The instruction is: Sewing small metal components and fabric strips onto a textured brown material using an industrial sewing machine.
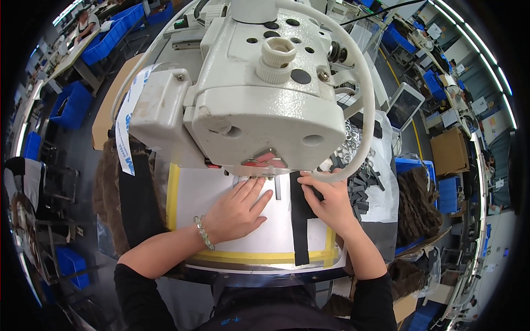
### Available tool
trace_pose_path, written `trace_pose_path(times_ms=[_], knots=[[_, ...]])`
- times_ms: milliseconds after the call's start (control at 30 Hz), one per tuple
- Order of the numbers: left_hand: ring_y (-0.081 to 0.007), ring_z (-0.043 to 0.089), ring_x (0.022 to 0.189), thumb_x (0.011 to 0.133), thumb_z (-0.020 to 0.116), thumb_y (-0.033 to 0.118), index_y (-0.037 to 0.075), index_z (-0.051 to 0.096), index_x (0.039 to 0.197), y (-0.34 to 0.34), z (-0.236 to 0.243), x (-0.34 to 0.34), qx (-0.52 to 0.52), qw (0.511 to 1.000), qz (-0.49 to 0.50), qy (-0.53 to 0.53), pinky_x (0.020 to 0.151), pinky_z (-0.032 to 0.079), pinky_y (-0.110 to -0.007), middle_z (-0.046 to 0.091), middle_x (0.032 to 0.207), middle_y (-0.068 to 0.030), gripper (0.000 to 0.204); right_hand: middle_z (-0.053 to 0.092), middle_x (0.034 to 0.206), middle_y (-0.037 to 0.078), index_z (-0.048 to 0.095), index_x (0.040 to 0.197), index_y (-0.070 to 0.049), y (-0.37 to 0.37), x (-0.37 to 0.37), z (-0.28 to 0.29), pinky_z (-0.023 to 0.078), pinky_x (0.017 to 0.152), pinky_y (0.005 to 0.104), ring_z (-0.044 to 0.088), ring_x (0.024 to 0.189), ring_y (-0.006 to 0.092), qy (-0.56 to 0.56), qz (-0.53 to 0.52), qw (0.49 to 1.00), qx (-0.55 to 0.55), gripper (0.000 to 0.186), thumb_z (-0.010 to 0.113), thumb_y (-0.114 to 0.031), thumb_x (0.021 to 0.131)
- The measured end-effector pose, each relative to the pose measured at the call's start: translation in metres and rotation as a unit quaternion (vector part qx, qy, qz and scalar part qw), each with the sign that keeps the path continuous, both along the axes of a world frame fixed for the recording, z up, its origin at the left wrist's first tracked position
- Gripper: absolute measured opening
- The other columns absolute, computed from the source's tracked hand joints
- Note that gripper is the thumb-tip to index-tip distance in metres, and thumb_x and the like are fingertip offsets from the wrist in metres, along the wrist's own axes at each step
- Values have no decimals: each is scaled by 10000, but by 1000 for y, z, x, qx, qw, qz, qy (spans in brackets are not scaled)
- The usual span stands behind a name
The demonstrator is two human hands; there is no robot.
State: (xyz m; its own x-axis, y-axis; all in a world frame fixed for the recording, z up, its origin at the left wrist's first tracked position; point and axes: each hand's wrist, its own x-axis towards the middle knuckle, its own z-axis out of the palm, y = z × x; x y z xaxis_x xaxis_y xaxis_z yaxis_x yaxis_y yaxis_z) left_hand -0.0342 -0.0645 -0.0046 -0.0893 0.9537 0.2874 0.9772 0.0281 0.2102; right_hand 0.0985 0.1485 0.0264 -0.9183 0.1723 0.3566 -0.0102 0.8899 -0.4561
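We'd hold the likely light, limp black strap (300, 237) by its edges; left hand (236, 212) spread; whether right hand (333, 203) pinches, we cannot tell.

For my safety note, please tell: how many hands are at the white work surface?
2. The left hand lies on the white work surface, fingers pointing toward the machine head; the right hand is at the black strip. The machine head may hide others.
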Motion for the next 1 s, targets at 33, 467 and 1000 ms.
trace_pose_path(times_ms=[33, 467, 1000], knots=[[-381, 501, 1213, 810, 686, 283, 8, 560, 1262, 0, 0, 0, 1, 1000, 0, -1, 1024, 420, -435, 525, 1280, -259, 544, 721, 1000, 39, 695, 946, -107, 0, 0, 0, 358, 887, 376, 650, 939, 193, -1, -2, 1000, 4, 177, 704, -36, 784], [-335, 571, 1109, 787, 681, 173, -13, 639, 1092, -3, 8, 1, 51, 995, -68, 44, 938, 470, -420, 605, 1172, -213, 360, 649, 829, 71, 640, 907, -86, 133, 97, 16, 444, 664, 386, 620, 738, 261, 103, -300, 924, 212, 152, 691, -68, 765], [-268, 620, 986, 776, 690, 153, 41, 665, 1002, 16, 33, 22, 64, 982, -158, 83, 811, 495, -365, 641, 1090, -142, 254, 660, 1118, 170, 602, 1119, -61, 270, 239, -61, 526, 864, 445, 637, 1046, 342, -445, -441, 775, 81, 571, 735, -484, 760]])
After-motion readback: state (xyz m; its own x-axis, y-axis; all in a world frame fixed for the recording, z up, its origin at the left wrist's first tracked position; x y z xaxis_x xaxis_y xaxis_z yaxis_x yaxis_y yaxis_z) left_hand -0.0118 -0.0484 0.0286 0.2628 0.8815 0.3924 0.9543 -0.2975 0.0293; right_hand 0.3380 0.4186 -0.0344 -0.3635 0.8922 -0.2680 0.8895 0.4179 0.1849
